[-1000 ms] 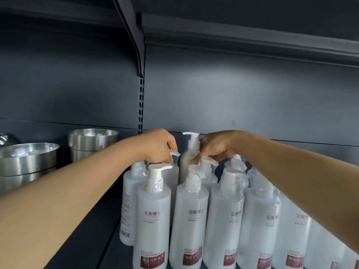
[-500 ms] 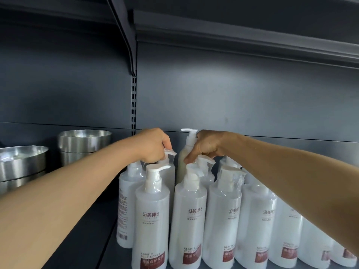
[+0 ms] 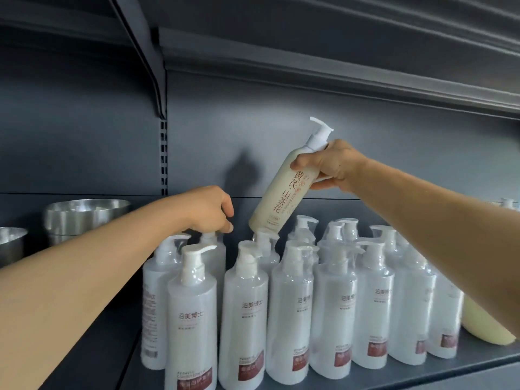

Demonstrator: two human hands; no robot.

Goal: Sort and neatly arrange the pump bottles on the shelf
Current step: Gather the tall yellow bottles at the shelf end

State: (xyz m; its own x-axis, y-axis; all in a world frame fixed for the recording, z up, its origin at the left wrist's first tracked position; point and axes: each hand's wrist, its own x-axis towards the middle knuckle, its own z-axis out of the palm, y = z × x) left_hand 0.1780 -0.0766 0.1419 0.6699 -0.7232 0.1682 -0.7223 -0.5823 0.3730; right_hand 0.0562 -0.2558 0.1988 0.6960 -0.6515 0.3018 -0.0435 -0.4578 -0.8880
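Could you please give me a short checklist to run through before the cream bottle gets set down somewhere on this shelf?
1. Firm hold on the cream bottle: ok, the right hand wraps its upper body below the pump.
2. Bottle clear of the white bottles: cannot tell, its tilted base hangs right over one pump top.
3. Left hand steadying the group: ok, its fingers rest on a back-row pump.
4. Matching spot found: ok, a yellowish bottle lies at the right end of the shelf.
5. Free room beside it: cannot tell, the right forearm hides it.
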